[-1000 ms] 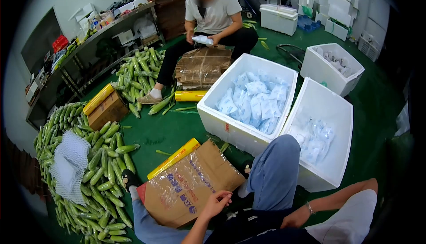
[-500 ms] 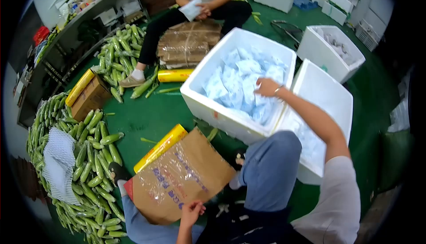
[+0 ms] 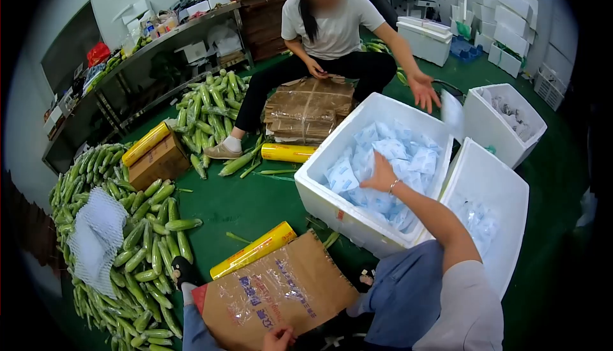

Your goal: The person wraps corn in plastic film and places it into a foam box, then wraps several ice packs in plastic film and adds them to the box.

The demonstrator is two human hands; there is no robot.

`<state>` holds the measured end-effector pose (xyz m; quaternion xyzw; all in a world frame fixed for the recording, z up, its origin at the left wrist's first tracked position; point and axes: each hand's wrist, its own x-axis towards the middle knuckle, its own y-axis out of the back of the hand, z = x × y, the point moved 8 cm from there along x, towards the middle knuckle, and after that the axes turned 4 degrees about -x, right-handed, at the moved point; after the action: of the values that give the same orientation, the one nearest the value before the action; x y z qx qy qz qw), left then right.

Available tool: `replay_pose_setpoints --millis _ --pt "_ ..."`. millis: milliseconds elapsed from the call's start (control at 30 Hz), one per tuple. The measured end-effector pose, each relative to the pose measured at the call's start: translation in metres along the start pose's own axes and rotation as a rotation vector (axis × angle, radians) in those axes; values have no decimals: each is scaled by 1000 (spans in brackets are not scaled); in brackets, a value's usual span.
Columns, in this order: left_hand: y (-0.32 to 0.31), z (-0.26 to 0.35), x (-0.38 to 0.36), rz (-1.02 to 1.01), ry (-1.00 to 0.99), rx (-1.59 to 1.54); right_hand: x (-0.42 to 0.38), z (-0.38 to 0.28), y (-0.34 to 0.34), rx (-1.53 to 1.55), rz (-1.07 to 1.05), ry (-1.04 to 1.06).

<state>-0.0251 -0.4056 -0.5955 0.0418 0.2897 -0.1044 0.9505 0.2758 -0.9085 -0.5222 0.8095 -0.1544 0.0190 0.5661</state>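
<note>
My right hand point(image 3: 382, 173), with a bracelet at its wrist, is over the blue-and-white packets point(image 3: 389, 143) in the large white foam box point(image 3: 319, 188). Its fingers are apart and nothing shows in them. My left hand point(image 3: 279, 338) is at the near edge of the flat brown cardboard point(image 3: 268, 287) across my lap. Its fingers are curled, and I cannot make out whether they hold something. Opposite me sits a person in a white top point(image 3: 345, 31), one arm stretched out beside a white packet point(image 3: 453, 116) that hangs in the air near the box's far right corner.
Wrapped green corn cobs point(image 3: 147, 242) lie piled at the left with white netting point(image 3: 99, 236) on top. Yellow film rolls point(image 3: 253, 250) rest on the green floor. A second foam box point(image 3: 511, 191) holds more packets. Bundled cardboard point(image 3: 306, 111) is beneath the person.
The view has tilted up. The seated person's arm has swung out, and the packet has left that hand. My right hand has shifted left over the packets and its fingers have spread.
</note>
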Motion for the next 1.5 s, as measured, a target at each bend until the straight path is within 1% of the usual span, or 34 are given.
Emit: replay_pose_setpoints --millis 33,67,133,167,200,233,300,333,400,433,467,533,567,667,733,800,867,967,1000,1033,1067,1100,1133,1167,1200,1233,1267,1300,1333,1367,1400,1433,1467,1500 --pt "-2 11 -1 16 -29 34 -6 -17 32 94 136 76" --pt "-1 10 2 15 -20 39 -21 -37 55 97 129 70" --pt "-11 14 19 -32 -81 -84 -61 -117 111 132 37 366" --pt "-20 28 19 -79 -135 -38 -88 -152 125 102 -64 441" --pt "-32 46 17 -126 -191 8 -117 -185 131 70 -163 517" --pt "-42 60 13 -126 -190 8 -148 -210 133 83 -205 579" --pt "-73 90 -7 -326 -312 -336 -212 -246 119 94 -313 704" --pt "-75 81 -11 -323 -313 -337 -241 -260 108 93 -379 768" --pt "-74 58 -20 -399 -329 -561 -290 -280 86 53 -472 838" --pt "-72 50 -26 -389 -278 -556 -307 -286 75 52 -530 814" --pt "-71 46 -34 -387 -280 -557 -324 -290 66 49 -590 790" --pt "-66 20 -43 -241 -115 -605 -350 -299 50 33 -613 801" --pt "-65 9 -43 -153 -98 -584 -361 -304 43 33 -618 816" --pt "-57 -8 -50 -141 -72 -665 -378 -302 30 12 -642 824" --pt "-49 -14 -54 -136 -73 -699 -385 -295 28 159 -549 824" --pt "-42 -25 -57 -147 58 -774 -389 -289 36 104 -559 839" --pt "-38 -26 -60 -219 85 -783 -401 -288 34 49 -589 856" --pt "-37 -30 -57 -242 136 -853 -398 -276 19 172 -610 676" --pt "-19 -49 -47 -156 222 -668 -394 -272 9 218 -612 605" --pt "-11 -46 -28 -255 33 -679 -387 -265 0 191 -606 536" --pt "18 -26 -29 -49 -45 -521 -374 -259 -6 161 -608 475" --pt "59 -44 -16 119 -30 -354 -356 -249 -15 171 -570 396" --pt "95 -34 -17 281 -152 -109 -342 -243 -22 182 -559 328" --pt "129 -30 -16 460 -353 208 -321 -246 -10 197 -422 303" --pt "157 -46 -5 517 -377 254 -303 -247 -12 185 -310 279" --pt "168 -26 -18 685 -204 635 -285 -245 -32 198 -278 288" --pt "175 -14 -19 733 -157 670 -272 -254 -36 93 -159 239" --pt "180 -15 -8 695 -45 699 -264 -269 -45 98 -161 276" --pt "181 -13 -2 707 -25 732 -250 -284 -53 102 -128 312" --pt "181 -7 6 719 -27 765 -239 -298 -65 114 -135 334" --pt "181 -8 12 736 -21 764 -234 -316 -81 130 -166 406" --pt "177 -14 25 667 53 825 -230 -332 -96 144 -193 473" --pt "173 -19 36 593 126 884 -224 -343 -110 152 -192 479" --pt "167 -18 40 595 133 888 -224 -356 -121 173 -181 559"
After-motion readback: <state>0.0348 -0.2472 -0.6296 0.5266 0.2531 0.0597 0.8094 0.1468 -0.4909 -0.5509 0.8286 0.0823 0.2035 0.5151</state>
